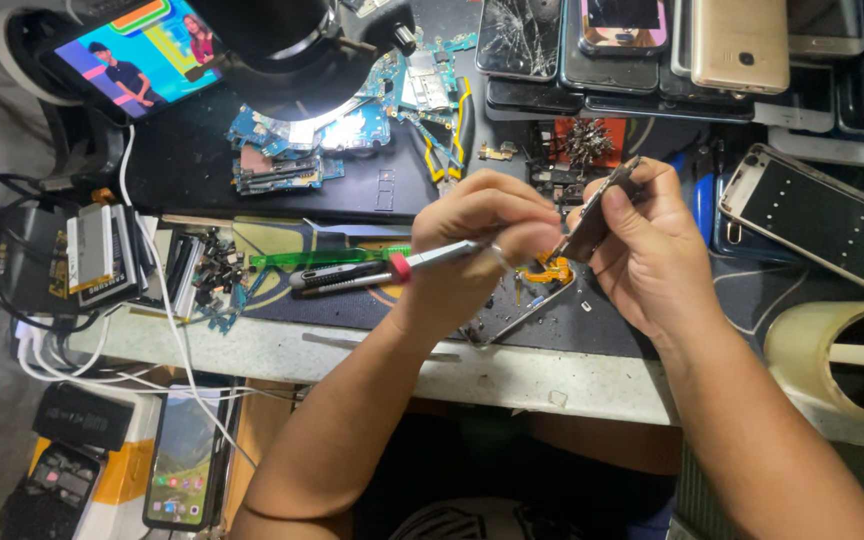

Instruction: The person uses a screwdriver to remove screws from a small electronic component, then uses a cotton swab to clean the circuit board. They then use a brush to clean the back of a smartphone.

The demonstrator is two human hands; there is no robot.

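Pinching: left hand point(487, 235) a near-level screwdriver point(422, 260), tip rightward; right hand point(647, 245) a tilted board point(592, 225).

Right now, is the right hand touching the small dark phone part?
Touching. The head view shows the right hand with its fingers wrapped around the small dark phone part, no gap.

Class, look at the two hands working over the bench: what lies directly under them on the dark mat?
Under the left hand and right hand lies an opened phone frame with an orange flex cable on the mat. The hands cover the rest of the frame.
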